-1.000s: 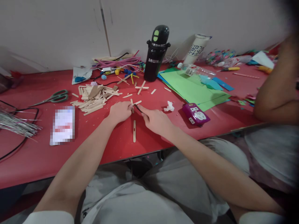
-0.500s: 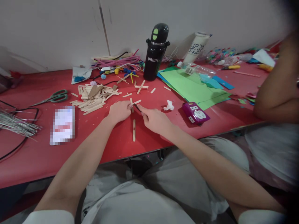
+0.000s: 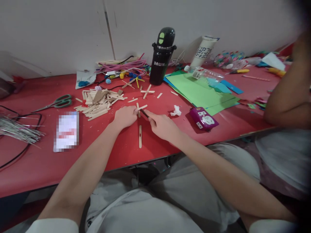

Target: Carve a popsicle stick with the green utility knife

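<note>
My left hand point(image 3: 125, 116) is closed, its fingertips pinching a pair of crossed craft sticks point(image 3: 143, 107) low over the red table. A slim dark tool point(image 3: 145, 113) is gripped in my right hand point(image 3: 164, 125), index finger stretched along it. Its tip meets the crossed sticks beside my left fingertips; I cannot make out what kind of tool it is. Just in front of both hands, a single craft stick point(image 3: 140, 140) with a dark slot near its middle lies on the table. Beyond them is another crossed pair of sticks point(image 3: 147, 92).
A heap of craft sticks point(image 3: 97, 105) lies left of my hands, with green-handled scissors point(image 3: 62, 101) farther left. A black bottle point(image 3: 160, 61) stands behind. To the right are crumpled tissue point(image 3: 176, 111), a purple case point(image 3: 203, 119), green paper point(image 3: 201, 90) and another person's arm point(image 3: 286, 100).
More of the dark tool shows between my hands, as my right hand has shifted slightly. My left hand keeps its hold on the crossed sticks. The whole view has moved a little.
</note>
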A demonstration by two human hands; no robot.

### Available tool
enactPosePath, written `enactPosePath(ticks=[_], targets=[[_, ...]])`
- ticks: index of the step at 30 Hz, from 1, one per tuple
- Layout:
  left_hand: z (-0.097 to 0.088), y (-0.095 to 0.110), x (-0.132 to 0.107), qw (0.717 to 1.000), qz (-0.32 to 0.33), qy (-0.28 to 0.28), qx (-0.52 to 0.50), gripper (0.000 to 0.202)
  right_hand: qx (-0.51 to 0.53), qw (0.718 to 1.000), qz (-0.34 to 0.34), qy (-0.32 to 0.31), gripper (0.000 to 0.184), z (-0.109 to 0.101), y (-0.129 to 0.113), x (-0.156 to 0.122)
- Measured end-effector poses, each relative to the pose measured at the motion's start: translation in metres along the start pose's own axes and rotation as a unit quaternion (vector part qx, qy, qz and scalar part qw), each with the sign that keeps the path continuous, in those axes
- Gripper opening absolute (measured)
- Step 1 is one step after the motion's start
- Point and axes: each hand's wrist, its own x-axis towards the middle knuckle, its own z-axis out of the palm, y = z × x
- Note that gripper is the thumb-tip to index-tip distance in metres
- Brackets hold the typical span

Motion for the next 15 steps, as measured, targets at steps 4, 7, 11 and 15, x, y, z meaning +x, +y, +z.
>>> enactPosePath(ticks=[4, 7, 11, 15], targets=[[-0.0007, 0.0009, -0.0002, 1.0, -0.003, -0.002, 0.0, 0.036, 0.02, 1.0, 0.0, 0.016, 0.058, 0.0008, 0.0027, -0.0006], [-0.0009, 0.001, -0.0003, 1.0, -0.005, -0.001, -0.002, 0.036, 0.024, 0.999, -0.003, 0.02, 0.058, 0.0013, 0.0037, -0.0011], [-0.0004, 0.0, 0.0, 1.0, -0.001, 0.0, -0.005, 0.036, 0.036, 0.999, -0.013, 0.032, 0.058, 0.0029, 0.0054, -0.001], [-0.0008, -0.0005, 0.0, 1.0, -0.004, 0.0, -0.008, 0.035, 0.045, 0.998, -0.016, 0.04, 0.058, 0.0054, 0.0078, -0.0006]])
